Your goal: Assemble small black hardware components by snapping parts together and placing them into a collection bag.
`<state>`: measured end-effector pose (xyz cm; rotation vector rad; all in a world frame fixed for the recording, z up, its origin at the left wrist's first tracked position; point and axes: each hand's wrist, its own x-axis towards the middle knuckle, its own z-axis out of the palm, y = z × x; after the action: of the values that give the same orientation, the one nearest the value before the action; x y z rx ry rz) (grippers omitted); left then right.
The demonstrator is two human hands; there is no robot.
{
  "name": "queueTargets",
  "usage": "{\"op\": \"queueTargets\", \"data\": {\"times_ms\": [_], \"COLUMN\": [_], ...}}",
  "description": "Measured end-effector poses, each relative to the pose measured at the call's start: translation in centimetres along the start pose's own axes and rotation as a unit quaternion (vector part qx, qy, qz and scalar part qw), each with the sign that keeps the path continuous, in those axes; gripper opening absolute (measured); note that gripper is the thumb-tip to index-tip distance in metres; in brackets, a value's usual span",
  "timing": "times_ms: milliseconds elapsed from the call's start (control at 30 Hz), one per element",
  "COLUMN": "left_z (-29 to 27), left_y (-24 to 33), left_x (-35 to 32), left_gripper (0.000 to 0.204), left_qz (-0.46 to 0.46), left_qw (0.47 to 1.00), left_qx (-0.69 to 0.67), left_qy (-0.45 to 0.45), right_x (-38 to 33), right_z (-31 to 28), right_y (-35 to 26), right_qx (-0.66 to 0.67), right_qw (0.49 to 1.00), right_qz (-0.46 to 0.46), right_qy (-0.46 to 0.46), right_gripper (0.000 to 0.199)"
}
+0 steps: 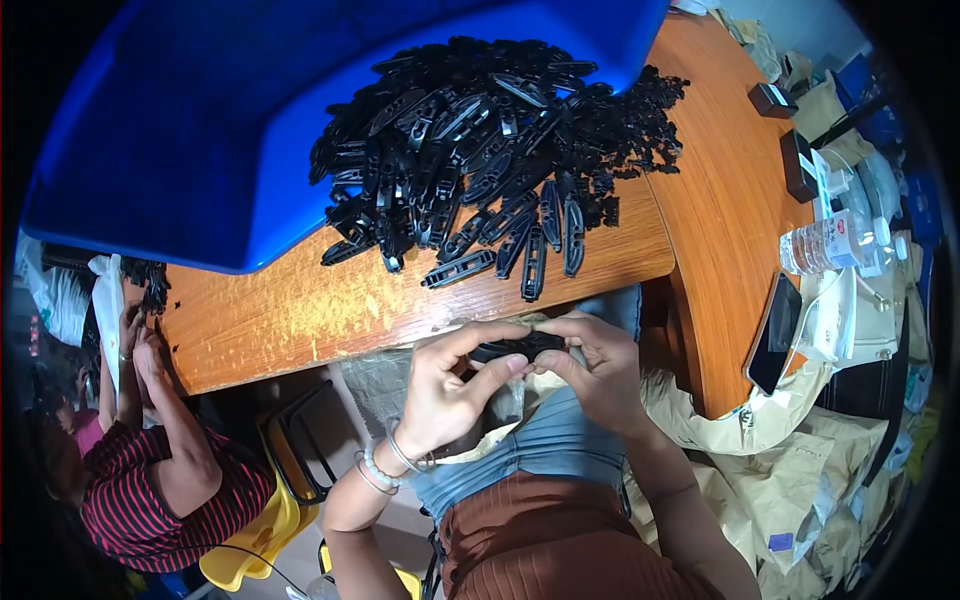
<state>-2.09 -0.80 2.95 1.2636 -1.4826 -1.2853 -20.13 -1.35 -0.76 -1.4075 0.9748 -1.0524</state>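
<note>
Just in front of the table edge, my left hand (450,385) and my right hand (603,367) pinch a long black plastic part (520,346) between them. The left fingers are closed round one end; my right thumb and forefinger press at the other. Any smaller piece between the fingertips is hidden. Beyond my hands, a big heap of similar narrow black plastic parts (465,150) lies on the wooden table (290,310). Many show oval outlines and slots. Much smaller black pieces (645,120) are spread along the heap's right side.
A large blue bin (180,150) rests tilted at the back left. On the right side are a phone (773,335), a water bottle (825,246) and two small dark boxes (798,165). Brown paper sacks (800,490) crowd the lower right. A person in a striped shirt (170,490) works at left.
</note>
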Motion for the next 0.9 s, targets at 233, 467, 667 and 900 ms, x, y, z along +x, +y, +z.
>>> {"op": "queueTargets", "data": {"times_ms": [233, 467, 667, 900], "left_z": [1.2, -3.2, 1.6, 6.4], "left_y": [-1.0, -1.6, -1.3, -3.0], "left_x": [1.4, -0.4, 3.4, 10.9], "left_gripper": [0.017, 0.009, 0.018, 0.044], "left_qz": [-0.012, 0.017, 0.085, 0.102], "left_qw": [0.997, 0.929, 0.943, 0.905], "left_qx": [-0.071, 0.313, 0.311, 0.404], "left_qy": [0.027, -0.198, -0.077, 0.08], "right_x": [0.8, 5.2, 8.4, 8.4], "right_z": [-0.2, -6.0, -7.0, -6.7], "right_y": [0.3, 2.9, 6.0, 7.1], "right_qx": [-0.035, -0.201, -0.445, -0.429], "right_qw": [0.998, 0.952, 0.835, 0.832], "right_qz": [-0.008, 0.013, -0.096, -0.086], "right_qy": [0.053, 0.232, 0.31, 0.342], "right_gripper": [0.022, 0.007, 0.012, 0.01]}}
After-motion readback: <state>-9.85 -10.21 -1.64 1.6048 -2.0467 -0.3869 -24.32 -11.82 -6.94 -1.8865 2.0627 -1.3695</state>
